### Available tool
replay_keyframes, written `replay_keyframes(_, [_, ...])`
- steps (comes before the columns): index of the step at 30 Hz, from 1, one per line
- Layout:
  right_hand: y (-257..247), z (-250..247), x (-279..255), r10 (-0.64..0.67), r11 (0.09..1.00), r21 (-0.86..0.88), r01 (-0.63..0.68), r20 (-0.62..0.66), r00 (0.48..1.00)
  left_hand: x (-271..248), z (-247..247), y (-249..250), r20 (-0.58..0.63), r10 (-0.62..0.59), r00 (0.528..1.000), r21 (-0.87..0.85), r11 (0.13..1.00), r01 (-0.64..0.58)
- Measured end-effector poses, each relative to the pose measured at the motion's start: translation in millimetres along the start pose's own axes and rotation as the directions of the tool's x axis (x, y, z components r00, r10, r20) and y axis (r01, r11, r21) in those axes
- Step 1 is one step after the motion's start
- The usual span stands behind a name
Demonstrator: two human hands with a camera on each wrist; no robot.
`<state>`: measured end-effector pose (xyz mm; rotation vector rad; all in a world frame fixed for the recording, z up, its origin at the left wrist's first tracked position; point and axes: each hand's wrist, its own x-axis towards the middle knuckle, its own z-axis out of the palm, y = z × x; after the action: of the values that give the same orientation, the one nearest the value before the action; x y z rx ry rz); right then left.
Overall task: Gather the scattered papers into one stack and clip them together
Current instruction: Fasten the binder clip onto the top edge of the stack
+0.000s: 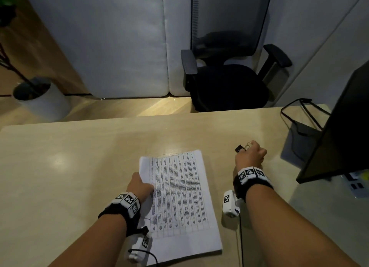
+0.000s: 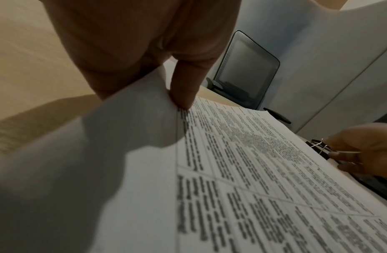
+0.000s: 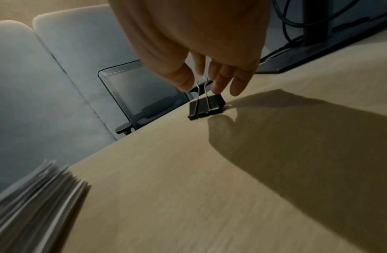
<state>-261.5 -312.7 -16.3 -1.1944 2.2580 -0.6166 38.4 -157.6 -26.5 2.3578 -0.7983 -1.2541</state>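
Left hand pinches the paper stack edge; right hand fingers pinch the binder clip on the desk.

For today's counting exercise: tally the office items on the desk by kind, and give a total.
Paper stack: 1
Binder clip: 1
Monitor: 1
Total: 3

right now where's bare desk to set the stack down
Bare desk lies left of the paper stack and left hand, and beyond the stack toward the far edge. Crowded on the right: right hand at the binder clip, monitor, cables.
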Motion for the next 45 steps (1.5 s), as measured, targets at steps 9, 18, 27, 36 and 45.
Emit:
replay_keyframes(9, [1.4, 4.4, 16.6, -0.020, 1.000, 0.025, 0.020, 0.004, 1.000, -0.6, 1.7, 0.4, -0.027, -0.011, 1.000, 0.019, 1.000, 0.011])
replay_keyframes(18, [-4.6, 1.7, -0.4, -0.136, 0.987, -0.070, 0.142, 0.092, 0.986, -3.2, -0.2, 4.7, -0.025, -0.012, 1.000, 0.039, 0.999, 0.013])
replay_keyframes(27, [-64.7, 15.0, -77.2, -0.277, 0.885, 0.463, 0.051, 0.436, 0.856, -8.2, -0.8, 5.2, -0.014, -0.018, 1.000, 0.017, 1.000, 0.018])
replay_keyframes(36, [-57.4, 54.3, -137.2, -0.331, 0.908, 0.418, -0.013, 0.738, 0.589, -16.5, -18.1, -14.4, 0.008, -0.080, 0.997, 0.089, 0.993, 0.079])
replay_keyframes(45, [-58.8, 63.1, -139.7, -0.286, 0.936, 0.352, 0.001, 0.760, 0.584, 6.1, -50.5, 11.2, 0.068, 0.069, 0.995, 0.231, 0.969, -0.083])
